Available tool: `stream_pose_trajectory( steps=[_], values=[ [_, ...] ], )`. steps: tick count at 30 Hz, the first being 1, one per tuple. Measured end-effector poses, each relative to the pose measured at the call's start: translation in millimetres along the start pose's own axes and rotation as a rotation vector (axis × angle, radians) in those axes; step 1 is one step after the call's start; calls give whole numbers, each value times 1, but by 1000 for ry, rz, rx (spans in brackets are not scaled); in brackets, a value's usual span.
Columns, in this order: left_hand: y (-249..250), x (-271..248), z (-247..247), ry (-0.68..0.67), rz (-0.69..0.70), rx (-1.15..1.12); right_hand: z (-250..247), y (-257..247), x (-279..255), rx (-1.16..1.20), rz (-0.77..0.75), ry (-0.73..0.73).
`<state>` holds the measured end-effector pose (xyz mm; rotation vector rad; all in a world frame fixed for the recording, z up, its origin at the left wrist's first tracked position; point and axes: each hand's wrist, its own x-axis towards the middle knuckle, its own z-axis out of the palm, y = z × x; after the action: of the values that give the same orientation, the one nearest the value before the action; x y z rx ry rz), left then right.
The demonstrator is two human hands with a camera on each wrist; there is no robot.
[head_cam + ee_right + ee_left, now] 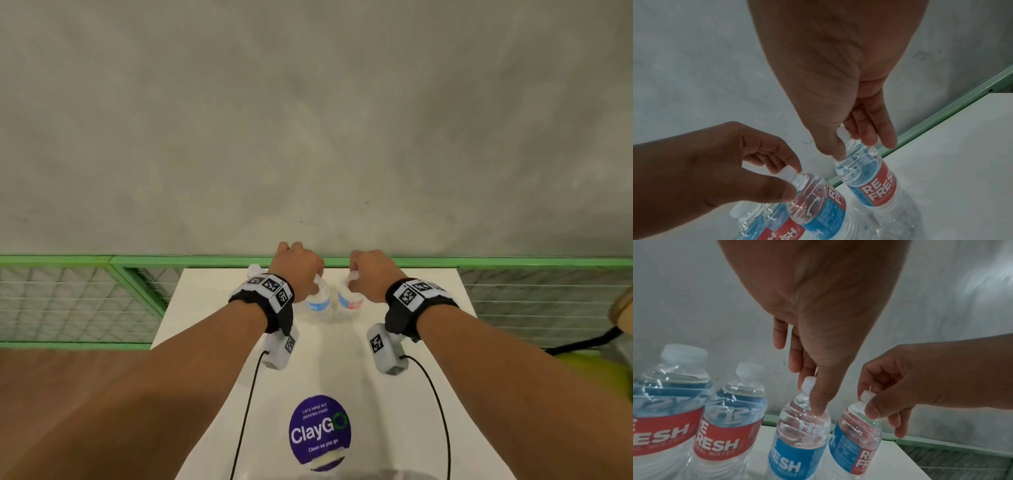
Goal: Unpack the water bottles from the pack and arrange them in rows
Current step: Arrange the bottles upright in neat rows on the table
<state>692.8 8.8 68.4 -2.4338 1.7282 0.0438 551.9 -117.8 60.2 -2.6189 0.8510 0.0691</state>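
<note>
Now I am pinching a clear plastic water bottle (800,434) by its white cap in my left hand (297,270) and its twin (856,444) in my right hand (371,274), fingers curled tight, setting both upright beside the two standing bottles (701,423) to extend the row on the white bench (428,394).

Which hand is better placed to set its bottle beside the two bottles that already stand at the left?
The left hand, probably. It pinches the cap of the left bottle, which is next to the two standing bottles. The right hand holds the right bottle farther away, on the other side.
</note>
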Motion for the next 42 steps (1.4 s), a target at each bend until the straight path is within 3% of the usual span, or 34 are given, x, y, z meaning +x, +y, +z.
stream_pose_trajectory(
  steps=[10, 17, 24, 42],
  values=[
    [-8, 27, 13, 16, -15, -7, 23, 3, 28, 32, -50, 54],
    [-6, 34, 9, -21, -39, 121, 17, 13, 26, 38, -101, -1],
    [-9, 35, 6, -61, 23, 55, 20, 7, 26, 99, -58, 18],
    [-9, 22, 10, 31, 6, 82, 28, 0, 17, 213, -43, 87]
  ],
)
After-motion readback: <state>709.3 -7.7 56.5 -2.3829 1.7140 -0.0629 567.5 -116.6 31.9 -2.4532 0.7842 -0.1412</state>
